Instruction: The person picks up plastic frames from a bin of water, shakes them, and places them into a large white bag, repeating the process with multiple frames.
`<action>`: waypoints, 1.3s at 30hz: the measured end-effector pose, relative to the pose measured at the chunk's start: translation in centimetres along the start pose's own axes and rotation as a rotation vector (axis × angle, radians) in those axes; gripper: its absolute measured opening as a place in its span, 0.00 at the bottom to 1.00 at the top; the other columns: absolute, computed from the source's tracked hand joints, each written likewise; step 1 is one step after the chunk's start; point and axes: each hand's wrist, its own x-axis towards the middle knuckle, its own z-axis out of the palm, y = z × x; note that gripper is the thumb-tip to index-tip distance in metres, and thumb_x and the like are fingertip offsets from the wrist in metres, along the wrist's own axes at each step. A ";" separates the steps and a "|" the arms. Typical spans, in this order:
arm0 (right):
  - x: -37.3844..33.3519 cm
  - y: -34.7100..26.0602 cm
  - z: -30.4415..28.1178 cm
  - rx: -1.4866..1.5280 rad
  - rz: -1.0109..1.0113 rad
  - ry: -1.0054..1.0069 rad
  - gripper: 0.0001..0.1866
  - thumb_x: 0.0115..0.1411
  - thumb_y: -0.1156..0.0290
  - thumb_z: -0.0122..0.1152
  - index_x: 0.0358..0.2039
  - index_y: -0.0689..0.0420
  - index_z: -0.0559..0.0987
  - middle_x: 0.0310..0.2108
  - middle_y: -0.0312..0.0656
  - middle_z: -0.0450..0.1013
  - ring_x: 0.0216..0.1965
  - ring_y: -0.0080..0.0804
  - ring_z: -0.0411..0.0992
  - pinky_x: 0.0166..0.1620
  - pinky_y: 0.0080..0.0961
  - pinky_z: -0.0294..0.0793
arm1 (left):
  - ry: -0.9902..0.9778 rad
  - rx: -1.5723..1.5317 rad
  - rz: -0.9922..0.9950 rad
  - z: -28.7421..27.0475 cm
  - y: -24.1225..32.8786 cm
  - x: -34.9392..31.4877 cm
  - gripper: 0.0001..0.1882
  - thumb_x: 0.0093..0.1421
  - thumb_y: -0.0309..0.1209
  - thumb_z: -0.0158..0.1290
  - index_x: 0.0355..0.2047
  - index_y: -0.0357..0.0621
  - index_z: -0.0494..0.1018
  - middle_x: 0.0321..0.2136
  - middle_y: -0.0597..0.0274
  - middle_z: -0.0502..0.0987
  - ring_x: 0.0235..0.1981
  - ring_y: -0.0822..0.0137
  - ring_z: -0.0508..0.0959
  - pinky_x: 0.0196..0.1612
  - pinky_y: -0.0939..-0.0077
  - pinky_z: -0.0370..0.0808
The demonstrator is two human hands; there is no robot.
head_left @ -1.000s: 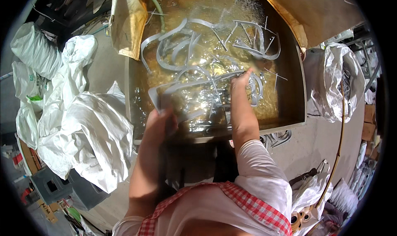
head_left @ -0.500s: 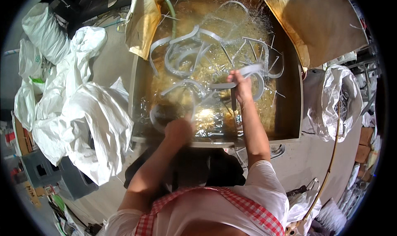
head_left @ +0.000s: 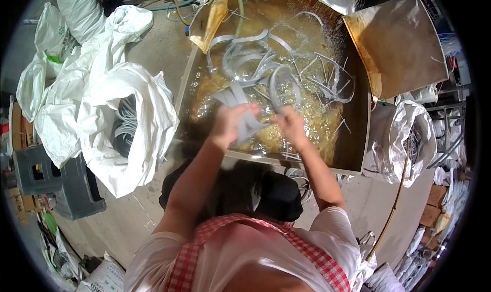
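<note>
Both my hands work over a wide metal tank (head_left: 271, 160) of rippling yellowish water. My left hand (head_left: 227, 126) is closed round several flat, pale grey strips (head_left: 236, 95), which look like plastic and bend in loops above the water. To its right, my right hand (head_left: 291, 127) is slightly smeared by motion. Its fingers are pinched on the near end of a curved grey strip (head_left: 275, 87). More grey strips (head_left: 245, 36) float farther back, beside thin white sticks (head_left: 327, 62) at the right.
An open white sack (head_left: 153, 154) at the left holds coiled grey strips (head_left: 125, 126). A dark grey plastic step stool (head_left: 64, 184) stands beside it. At the right, another sack (head_left: 381, 156) has a long wooden stick (head_left: 394, 210) against it. Stained boards (head_left: 404, 46) flank the tank, and a green hose (head_left: 239, 10) enters at the back.
My left hand has risen from the near side and now grips strips. My right hand has come nearer and closer to the left one. The whole view has shifted a little.
</note>
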 end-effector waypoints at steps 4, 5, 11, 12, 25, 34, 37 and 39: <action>1.0 0.6 -5.4 -0.449 -0.092 0.443 0.13 0.45 0.85 0.52 0.32 0.57 0.73 0.31 0.44 0.70 0.37 0.39 0.68 0.41 0.32 0.67 | -0.074 -0.316 0.037 0.0 3.6 -1.6 0.16 0.56 0.28 0.45 0.44 0.34 0.64 0.28 0.55 0.72 0.30 0.62 0.74 0.34 0.70 0.72; 1.0 0.4 -6.8 -0.524 -0.201 0.308 0.12 0.42 0.84 0.52 0.29 0.57 0.74 0.30 0.43 0.70 0.38 0.40 0.67 0.44 0.32 0.65 | -0.133 -0.276 0.045 0.4 4.7 -2.2 0.17 0.56 0.28 0.44 0.46 0.38 0.62 0.26 0.57 0.71 0.29 0.64 0.73 0.33 0.71 0.71; 3.8 -5.0 -5.6 -0.553 -0.687 -0.225 0.06 0.40 0.82 0.54 0.20 0.57 0.72 0.30 0.40 0.69 0.38 0.39 0.66 0.44 0.30 0.62 | -0.167 0.532 0.015 0.7 0.3 -0.9 0.17 0.53 0.32 0.50 0.42 0.37 0.67 0.31 0.59 0.73 0.32 0.70 0.74 0.34 0.75 0.70; 4.4 -4.9 -4.5 -0.482 -0.689 -0.273 0.06 0.40 0.82 0.54 0.21 0.57 0.72 0.30 0.39 0.69 0.39 0.38 0.66 0.45 0.30 0.62 | -0.186 0.561 0.026 0.8 -1.0 -0.8 0.17 0.52 0.31 0.51 0.41 0.37 0.67 0.31 0.59 0.73 0.32 0.71 0.74 0.34 0.76 0.71; 9.5 10.5 0.1 -0.084 0.276 0.238 0.23 0.46 0.77 0.57 0.45 0.62 0.68 0.46 0.53 0.67 0.48 0.42 0.67 0.50 0.31 0.66 | -0.228 0.341 -0.058 -1.3 2.3 -2.2 0.20 0.49 0.26 0.50 0.44 0.35 0.65 0.31 0.56 0.73 0.29 0.63 0.75 0.33 0.71 0.74; 9.2 21.0 5.0 -0.058 0.587 -0.242 0.18 0.52 0.63 0.58 0.39 0.61 0.71 0.28 0.42 0.71 0.27 0.32 0.69 0.33 0.27 0.69 | -0.145 -0.252 -0.012 0.0 4.3 -3.9 0.24 0.52 0.34 0.49 0.48 0.37 0.62 0.32 0.52 0.73 0.30 0.61 0.74 0.35 0.66 0.72; 7.0 14.6 4.1 0.561 0.639 -0.165 0.11 0.57 0.64 0.53 0.35 0.58 0.72 0.22 0.35 0.67 0.21 0.21 0.64 0.26 0.19 0.65 | -0.223 -0.399 0.139 -2.0 6.2 -3.9 0.28 0.50 0.33 0.53 0.50 0.40 0.57 0.27 0.61 0.71 0.23 0.68 0.71 0.30 0.72 0.69; 5.1 10.0 1.3 0.772 0.578 -0.011 0.10 0.60 0.64 0.49 0.34 0.57 0.71 0.21 0.33 0.66 0.20 0.17 0.62 0.25 0.16 0.63 | -0.043 -0.014 0.139 -0.6 6.7 -3.3 0.22 0.51 0.32 0.52 0.45 0.39 0.62 0.23 0.61 0.71 0.20 0.69 0.69 0.27 0.74 0.67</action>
